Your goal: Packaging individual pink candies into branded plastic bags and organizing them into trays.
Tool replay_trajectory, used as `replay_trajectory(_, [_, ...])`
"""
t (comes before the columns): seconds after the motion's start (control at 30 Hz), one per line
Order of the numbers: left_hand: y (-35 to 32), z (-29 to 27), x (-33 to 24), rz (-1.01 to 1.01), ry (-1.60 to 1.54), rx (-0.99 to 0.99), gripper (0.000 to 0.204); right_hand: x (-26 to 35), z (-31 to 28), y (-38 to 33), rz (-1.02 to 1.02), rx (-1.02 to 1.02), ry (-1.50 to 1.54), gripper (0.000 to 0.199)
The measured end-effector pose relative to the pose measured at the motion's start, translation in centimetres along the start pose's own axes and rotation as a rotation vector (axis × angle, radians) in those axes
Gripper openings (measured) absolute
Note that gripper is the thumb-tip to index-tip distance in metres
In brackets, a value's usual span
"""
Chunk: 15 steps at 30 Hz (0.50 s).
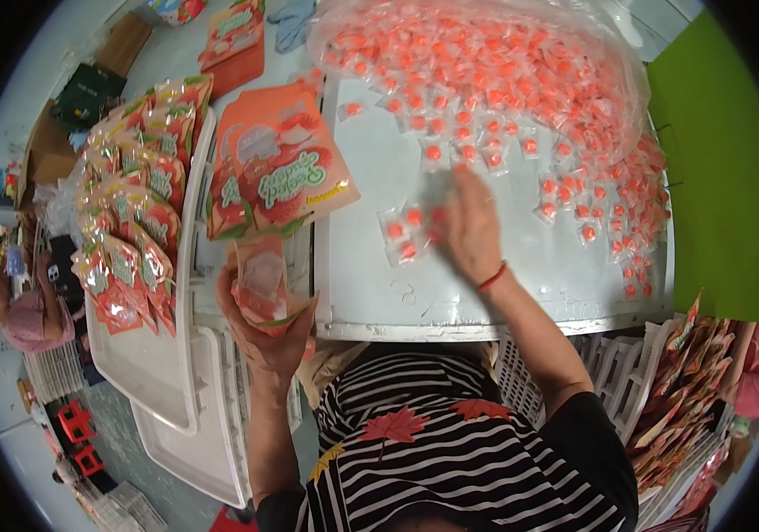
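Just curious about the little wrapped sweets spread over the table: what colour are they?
The sweets are orange-red inside clear wrappers, seen best in the head view.

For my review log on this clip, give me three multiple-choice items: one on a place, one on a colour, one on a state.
1. Where does the stack of filled orange printed pouches lie?
A. on the white plastic tray at the person's left
B. on the green surface
C. on the metal tabletop

2. What colour are the small clear-wrapped sweets heaped on the grey metal tabletop?
A. blue
B. orange-red
C. yellow

3. What is the left hand doing?
A. resting flat and empty
B. gripping a pen
C. holding an open orange pouch

Answers: 1 A, the stack sits in the tray; 2 B, each wrapper shows an orange-red piece; 3 C, its fingers close round the pouch, while the right hand reaches over loose sweets.
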<state>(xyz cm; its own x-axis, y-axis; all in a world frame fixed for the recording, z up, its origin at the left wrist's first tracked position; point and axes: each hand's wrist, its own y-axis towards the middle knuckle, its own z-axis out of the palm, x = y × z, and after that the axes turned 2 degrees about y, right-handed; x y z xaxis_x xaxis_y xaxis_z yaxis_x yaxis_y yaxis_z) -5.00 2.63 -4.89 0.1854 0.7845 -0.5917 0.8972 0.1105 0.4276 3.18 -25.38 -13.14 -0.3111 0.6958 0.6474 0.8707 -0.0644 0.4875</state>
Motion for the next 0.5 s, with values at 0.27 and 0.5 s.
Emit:
replay_trajectory(0.27, [0.2,0.6,0.0,0.085,0.031,-0.016,0.108,-4.1,-0.9,3.0,-0.19,0.163,-0.198,0.029])
replay_trajectory(0.5, [-0.6,0.1,0.8,0.06,0.031,-0.034,0.11,0.7,-1.8,-1.2,0.223,0.204,0.235,0.032])
